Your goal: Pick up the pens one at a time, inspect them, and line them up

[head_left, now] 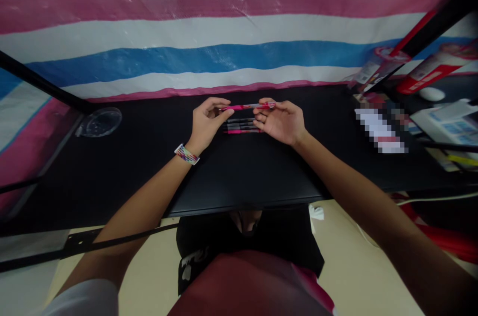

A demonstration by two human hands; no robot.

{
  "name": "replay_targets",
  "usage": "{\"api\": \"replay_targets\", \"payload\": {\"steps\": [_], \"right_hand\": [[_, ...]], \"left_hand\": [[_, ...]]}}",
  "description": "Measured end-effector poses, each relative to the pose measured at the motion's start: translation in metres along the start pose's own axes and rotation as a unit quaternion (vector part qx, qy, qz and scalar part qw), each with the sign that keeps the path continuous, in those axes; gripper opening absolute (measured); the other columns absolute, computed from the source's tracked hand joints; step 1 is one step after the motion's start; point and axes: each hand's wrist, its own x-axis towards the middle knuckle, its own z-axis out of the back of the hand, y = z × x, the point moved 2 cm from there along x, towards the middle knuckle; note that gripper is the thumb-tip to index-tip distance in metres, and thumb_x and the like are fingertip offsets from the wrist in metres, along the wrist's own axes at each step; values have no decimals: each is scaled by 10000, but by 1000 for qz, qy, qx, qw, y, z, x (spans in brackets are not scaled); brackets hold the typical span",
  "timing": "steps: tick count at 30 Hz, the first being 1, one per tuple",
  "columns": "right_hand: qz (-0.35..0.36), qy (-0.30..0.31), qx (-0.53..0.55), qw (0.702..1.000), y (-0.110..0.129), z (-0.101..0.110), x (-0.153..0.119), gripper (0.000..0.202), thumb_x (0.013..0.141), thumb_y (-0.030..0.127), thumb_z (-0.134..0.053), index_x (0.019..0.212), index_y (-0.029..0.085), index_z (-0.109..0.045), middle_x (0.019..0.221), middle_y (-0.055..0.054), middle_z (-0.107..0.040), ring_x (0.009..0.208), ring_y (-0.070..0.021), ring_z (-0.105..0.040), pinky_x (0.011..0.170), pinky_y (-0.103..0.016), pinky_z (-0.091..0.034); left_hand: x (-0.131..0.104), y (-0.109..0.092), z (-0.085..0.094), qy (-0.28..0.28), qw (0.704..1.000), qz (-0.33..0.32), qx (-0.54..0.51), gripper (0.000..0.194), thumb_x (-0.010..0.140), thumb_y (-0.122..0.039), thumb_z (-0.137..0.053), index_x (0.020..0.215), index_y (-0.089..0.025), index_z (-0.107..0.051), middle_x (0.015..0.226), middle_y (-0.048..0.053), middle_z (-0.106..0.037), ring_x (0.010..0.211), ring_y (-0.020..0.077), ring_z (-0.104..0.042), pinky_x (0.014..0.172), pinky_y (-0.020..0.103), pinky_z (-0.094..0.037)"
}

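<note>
A pink pen (246, 106) with a clear section is held level above the black table by both hands. My left hand (207, 121), with a colourful woven band at the wrist, pinches its left end between thumb and fingers. At the pen's right end, the fingers of my right hand (286, 121) close on it, palm turned partly up. Just below, several more pens (243, 125) lie side by side on the table, some dark and the nearest one pink. My right fingers partly cover their right ends.
On the left of the black table (149, 166) lies a round clear plastic lid (100, 122). To the right stand a clear canister (381, 64) and a red-and-white canister (433, 69), near a blurred-out packet (381, 129). Black frame bars border both sides, and striped sheeting (224, 57) hangs behind.
</note>
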Motion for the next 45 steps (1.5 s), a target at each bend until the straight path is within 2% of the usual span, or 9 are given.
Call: {"api": "replay_targets", "payload": {"steps": [9,17,23,27,30,35,39,45], "right_hand": [[14,-9,-37,999,0,-1,0,345,840,492,-711,1099,278,-788,1035,-83,-844,1089,-289,-772,1069,-505,-616],[37,-36,-66,996,-3,0,2,351,838,530,-725,1075,276,-771,1043,-97,-845,1161,-315,-775,1095,-537,-614],[30,-53,11,998,1,3,2,340,822,487,-726,1090,283,-774,1043,-72,-856,1105,-285,-786,1126,-497,-628],[19,-53,59,997,0,3,3,307,835,456,-711,1077,275,-769,997,-62,-854,1036,-261,-794,1078,-442,-656],[16,-59,71,996,-1,2,3,271,853,443,-702,1063,282,-759,974,-55,-854,1012,-264,-797,1056,-452,-665],[27,-72,41,996,-1,1,3,199,872,424,-718,1018,294,-752,916,-46,-836,1003,-271,-791,1071,-495,-649],[36,-65,14,997,-1,0,3,267,898,499,-709,1063,296,-767,967,-49,-842,1018,-264,-787,1113,-507,-626],[36,-74,0,997,-1,-1,3,298,914,528,-699,1084,298,-783,999,-59,-851,1067,-282,-787,1111,-534,-632]], "left_hand": [[-2,1,-1,-8,1000,-16,18,327,957,-520,-899,1109,-257,-777,1151,62,-821,1069,222,-785,966,404,-643],[-1,4,-1,-19,1000,-22,11,361,940,-531,-914,1121,-262,-756,1132,60,-815,1062,225,-790,965,405,-647],[2,10,3,-28,999,-15,-4,368,946,-532,-912,1148,-259,-772,1074,47,-819,1025,207,-800,978,383,-648],[2,7,1,-12,999,0,-40,351,911,-474,-956,1159,-267,-819,1030,32,-832,999,196,-801,963,357,-643],[1,3,-1,-15,998,9,-53,270,905,-411,-961,1096,-258,-845,1036,30,-842,988,189,-795,952,340,-635],[0,0,-2,-26,999,9,-40,166,910,-335,-938,1027,-252,-856,1053,32,-854,995,192,-788,961,354,-635],[0,1,-3,-29,999,7,-41,162,917,-327,-931,1032,-248,-848,1061,36,-855,1006,196,-792,975,368,-638],[0,4,-2,-30,999,4,-41,190,922,-361,-936,1039,-245,-841,1065,35,-850,1007,199,-794,988,378,-641]]}}
